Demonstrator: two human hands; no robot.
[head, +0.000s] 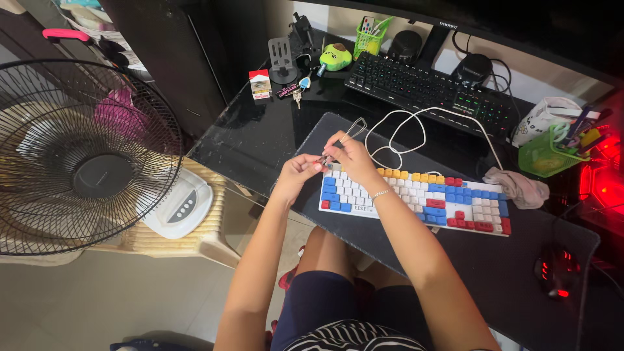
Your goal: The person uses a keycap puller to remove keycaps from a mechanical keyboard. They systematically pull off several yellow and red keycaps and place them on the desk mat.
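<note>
A white keyboard with blue, red and yellow keycaps lies on a dark desk mat. Above its top-left corner, my left hand and my right hand are pinched together on a thin wire keycap puller. The puller's loop points up and away from me. My right hand holds its stem; my left fingertips grip its lower end. A white cable curls on the mat behind my hands.
A black backlit keyboard sits further back. A crumpled cloth and a green pen holder are at right, a glowing mouse near right. A standing fan is to the left. Keys, a small box and a green toy sit at the desk's back.
</note>
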